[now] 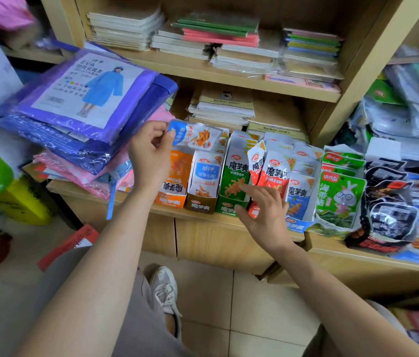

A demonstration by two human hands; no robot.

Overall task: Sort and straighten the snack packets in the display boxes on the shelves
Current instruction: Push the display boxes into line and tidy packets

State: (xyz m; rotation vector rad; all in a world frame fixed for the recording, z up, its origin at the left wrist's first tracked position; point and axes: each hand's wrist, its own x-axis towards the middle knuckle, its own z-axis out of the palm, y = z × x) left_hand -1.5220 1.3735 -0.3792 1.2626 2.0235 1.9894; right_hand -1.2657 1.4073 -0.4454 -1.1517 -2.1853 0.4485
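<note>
Pale wooden shelving [170, 211] carries upright cardboard display boxes [296, 226], with stacked paper notebooks [221, 106] behind and a glossy purple plastic raincoat pack [87, 94] marked "EVA" overhanging at the left. The left hand [149, 153] pinches a crinkly blue-and-white foil snack packet [195, 135] just above the orange box [175, 181] and brown box [202, 205]. The right hand [262, 210], fingers spread and holding nothing, hovers before the green box [231, 176], perhaps touching it.

Left hand [149, 153] pinches a blue-white packet [198, 135] above the orange box [171, 200], frame centre. Right hand [262, 212] spread-fingered at the green box [225, 207]; contact unclear.
</note>
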